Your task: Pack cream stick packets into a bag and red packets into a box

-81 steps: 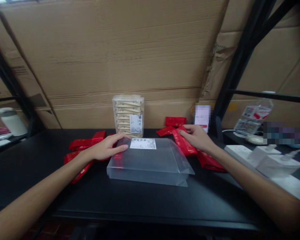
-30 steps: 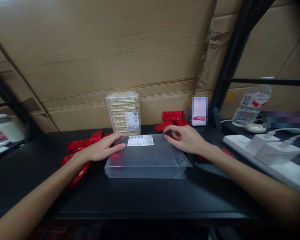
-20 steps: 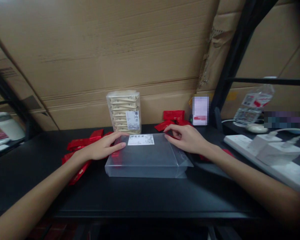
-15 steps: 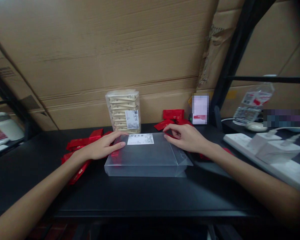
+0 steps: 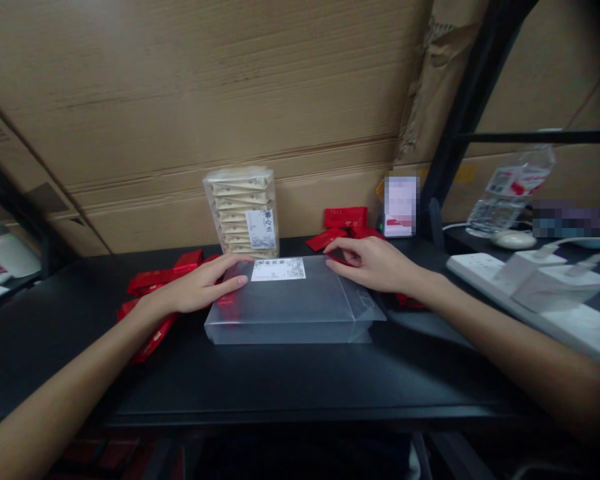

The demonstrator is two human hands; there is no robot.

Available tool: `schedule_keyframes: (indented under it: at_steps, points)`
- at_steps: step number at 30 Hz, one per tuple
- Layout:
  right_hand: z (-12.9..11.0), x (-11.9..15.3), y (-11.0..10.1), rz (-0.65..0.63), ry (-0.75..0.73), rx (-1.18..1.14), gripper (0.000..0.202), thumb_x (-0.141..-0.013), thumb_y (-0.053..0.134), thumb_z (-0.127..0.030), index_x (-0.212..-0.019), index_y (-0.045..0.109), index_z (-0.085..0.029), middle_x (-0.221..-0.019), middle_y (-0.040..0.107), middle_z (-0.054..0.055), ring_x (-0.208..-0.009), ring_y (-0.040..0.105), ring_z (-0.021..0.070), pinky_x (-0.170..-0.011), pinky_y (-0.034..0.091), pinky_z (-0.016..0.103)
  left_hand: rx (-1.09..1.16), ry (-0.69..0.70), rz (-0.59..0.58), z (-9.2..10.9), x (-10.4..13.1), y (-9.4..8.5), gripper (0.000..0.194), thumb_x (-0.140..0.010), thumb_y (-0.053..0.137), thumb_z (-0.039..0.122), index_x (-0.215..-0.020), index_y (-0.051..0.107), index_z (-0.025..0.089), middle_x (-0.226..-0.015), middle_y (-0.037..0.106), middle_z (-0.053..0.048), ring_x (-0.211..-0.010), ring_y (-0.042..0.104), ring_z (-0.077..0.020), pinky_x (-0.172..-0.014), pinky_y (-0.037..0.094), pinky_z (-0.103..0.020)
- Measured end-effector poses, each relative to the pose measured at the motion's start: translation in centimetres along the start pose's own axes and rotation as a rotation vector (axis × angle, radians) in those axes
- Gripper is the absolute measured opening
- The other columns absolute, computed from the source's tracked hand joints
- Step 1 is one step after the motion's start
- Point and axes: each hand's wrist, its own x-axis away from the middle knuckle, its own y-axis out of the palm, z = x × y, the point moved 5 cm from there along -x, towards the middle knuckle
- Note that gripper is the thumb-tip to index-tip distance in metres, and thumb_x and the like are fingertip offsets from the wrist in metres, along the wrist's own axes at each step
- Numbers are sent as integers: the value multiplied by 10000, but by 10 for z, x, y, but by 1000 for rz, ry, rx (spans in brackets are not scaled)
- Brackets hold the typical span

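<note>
Clear, flat plastic box (image 5: pixel 280 303), frame centre
Left hand (image 5: pixel 203 285) rests loosely spread on its left edge; right hand (image 5: pixel 375 263) sits half-curled by its upper-right corner (whether gripping, can't tell).

1. The left hand (image 5: pixel 197 285) and its forearm (image 5: pixel 75 373) hide part of the red packets (image 5: pixel 153 280) on the left side.
2. Between thumb and fingers of the right hand (image 5: pixel 377 263) some red shows; whether the fingers grip a packet, I cannot tell.
3. The finest print on the clear box (image 5: pixel 285 310) is too small for reading.
4. Pixel blocks cover the upright screen (image 5: pixel 401 205).
5. Picture edges cut the pale flask (image 5: pixel 10 248) and the power strip (image 5: pixel 587 325).
</note>
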Motion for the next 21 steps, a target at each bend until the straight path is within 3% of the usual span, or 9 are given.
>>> schedule_keyframes:
  at_steps: [12, 21]
  points:
    - [2, 0, 0, -24, -11, 9, 352, -984, 563, -485, -1172, 693, -217, -663, 589, -14, -575, 544, 159, -581, 335, 299, -23, 4, -5, 6, -1, -1, 502, -1073, 472, 514, -1510, 478, 266, -1545, 543, -79, -1399, 521, -306, -1185, 411, -445]
    - [2, 1, -1, -22, -9, 25, 293, -965, 585, -428, -1122, 705, -211, -678, 605, -2, -587, 537, 159, -590, 309, 308, -21, -40, -28, 2, -3, 1, 494, -1075, 480, 496, -1519, 464, 280, -1535, 546, -70, -1392, 523, -291, -1174, 418, -422]
